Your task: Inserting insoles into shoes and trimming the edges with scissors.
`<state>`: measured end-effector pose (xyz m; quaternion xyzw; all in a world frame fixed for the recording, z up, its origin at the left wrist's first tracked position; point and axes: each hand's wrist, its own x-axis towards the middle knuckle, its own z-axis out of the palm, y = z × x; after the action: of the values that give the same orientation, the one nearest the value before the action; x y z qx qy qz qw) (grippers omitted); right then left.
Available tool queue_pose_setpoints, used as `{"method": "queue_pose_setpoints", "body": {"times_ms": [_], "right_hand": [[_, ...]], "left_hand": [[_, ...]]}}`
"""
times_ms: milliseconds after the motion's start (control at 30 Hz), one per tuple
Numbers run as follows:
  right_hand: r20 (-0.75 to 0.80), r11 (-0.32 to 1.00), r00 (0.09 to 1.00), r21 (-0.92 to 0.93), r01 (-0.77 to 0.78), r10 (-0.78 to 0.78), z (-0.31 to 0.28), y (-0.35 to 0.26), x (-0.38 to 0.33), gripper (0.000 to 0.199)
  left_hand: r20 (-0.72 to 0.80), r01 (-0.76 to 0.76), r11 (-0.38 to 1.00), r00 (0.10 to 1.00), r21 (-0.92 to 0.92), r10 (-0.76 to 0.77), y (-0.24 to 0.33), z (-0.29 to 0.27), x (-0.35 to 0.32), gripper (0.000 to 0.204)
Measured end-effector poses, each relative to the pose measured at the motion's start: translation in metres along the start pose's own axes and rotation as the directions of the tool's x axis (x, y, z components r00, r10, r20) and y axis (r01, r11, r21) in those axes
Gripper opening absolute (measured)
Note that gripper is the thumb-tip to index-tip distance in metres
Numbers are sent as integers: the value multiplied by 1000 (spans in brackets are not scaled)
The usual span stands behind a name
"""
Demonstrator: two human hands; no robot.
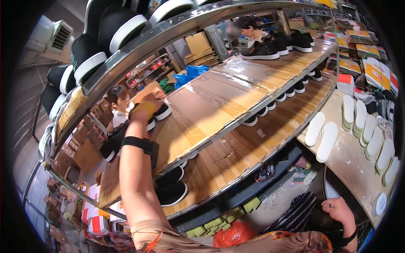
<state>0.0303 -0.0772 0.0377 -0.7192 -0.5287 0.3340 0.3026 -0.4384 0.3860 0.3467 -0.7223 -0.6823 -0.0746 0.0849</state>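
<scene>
My left arm stretches up to the upper of two cardboard-covered shelf boards (202, 114). At the board's left end my left hand (144, 110), blurred and with something yellow on it, is closed on a black shoe (163, 112) with a white sole. More black shoes (110, 145) stand beside my wrist, partly hidden by my arm. Low on the right, my right hand (337, 210) is near my lap, by dark patterned cloth (293, 213). Its fingers are curled in; I cannot make out whether anything is in them.
Black shoes (270, 48) stand at the upper board's far end, others (171, 194) on the board below. A metal rail (168, 31) with shoes runs overhead. Insoles (327, 141) lie on the right-hand table (325, 168). A red plastic bag (234, 234) sits below. Two people are beyond the rack.
</scene>
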Motion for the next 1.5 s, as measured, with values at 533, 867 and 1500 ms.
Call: {"method": "queue_pose_setpoints", "body": {"times_ms": [533, 867, 1500], "right_hand": [[-557, 829, 826, -419, -372, 89, 3, 106, -131, 9], [-759, -201, -636, 607, -769, 141, 64, 86, -550, 22], [-443, 673, -508, 511, 534, 739, 78, 133, -703, 22]], "left_hand": [[96, -728, -305, -452, -614, 887, 489, 251, -388, 46], [349, -921, -86, -229, -380, 909, 510, 317, -532, 37], [161, -786, -223, -376, -577, 912, 528, 342, -502, 47]]}}
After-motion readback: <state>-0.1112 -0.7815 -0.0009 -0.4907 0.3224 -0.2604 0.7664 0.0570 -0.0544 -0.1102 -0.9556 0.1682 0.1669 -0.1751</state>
